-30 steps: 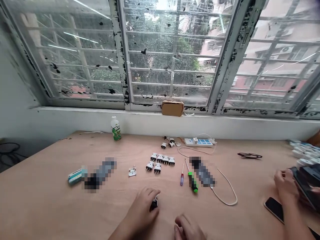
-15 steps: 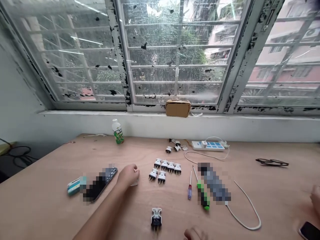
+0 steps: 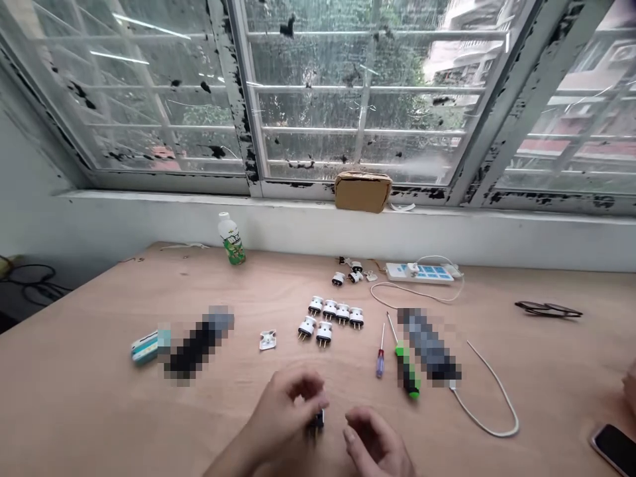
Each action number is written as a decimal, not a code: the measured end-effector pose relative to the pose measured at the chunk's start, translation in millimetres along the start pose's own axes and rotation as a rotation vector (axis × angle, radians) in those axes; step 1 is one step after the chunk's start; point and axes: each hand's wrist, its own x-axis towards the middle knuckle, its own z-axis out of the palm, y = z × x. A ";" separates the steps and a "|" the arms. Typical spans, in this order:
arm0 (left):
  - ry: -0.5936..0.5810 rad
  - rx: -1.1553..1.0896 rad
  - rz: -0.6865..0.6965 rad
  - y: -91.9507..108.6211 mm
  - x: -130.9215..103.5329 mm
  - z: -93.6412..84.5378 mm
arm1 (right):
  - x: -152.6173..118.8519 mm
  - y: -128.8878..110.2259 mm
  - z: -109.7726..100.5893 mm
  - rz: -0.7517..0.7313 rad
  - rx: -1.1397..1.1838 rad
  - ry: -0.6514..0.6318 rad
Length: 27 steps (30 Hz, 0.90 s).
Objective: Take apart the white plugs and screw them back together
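Observation:
My left hand point(image 3: 291, 407) is over a two-pin plug point(image 3: 317, 420), its thumb and fingers closed around the white upper part. The plug's dark base and pins show below the thumb; the rest is hidden. To the right, my right hand point(image 3: 377, 442) holds nothing, its thumb and curved fingers apart. A small white plastic piece point(image 3: 267, 340) lies on the table beyond my left hand. Several white-and-black plugs point(image 3: 324, 332) stand in two rows farther back.
A small screwdriver point(image 3: 380, 363) and a green-black screwdriver point(image 3: 407, 371) lie right of the plugs. Behind are a power strip point(image 3: 420, 272), loose plug parts point(image 3: 354, 276) and a bottle point(image 3: 231, 240). Glasses point(image 3: 548, 309), a phone point(image 3: 615, 450) and another person's hand point(image 3: 630, 391) are at right.
My left hand has left the white plastic piece and come back right to the near plug, closing on it. My right hand has risen farther into view. The view has tilted down.

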 end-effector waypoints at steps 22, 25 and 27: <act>0.078 0.421 -0.109 -26.4 -35.0 33.0 | 81.0 -35.6 22.6 0.180 -0.259 -0.326; 0.094 0.393 -0.094 -29.5 -36.5 33.9 | 83.1 -34.3 21.4 0.182 -0.321 -0.374; 0.097 0.382 -0.081 -30.9 -37.3 33.4 | 83.7 -33.1 18.3 0.182 -0.351 -0.389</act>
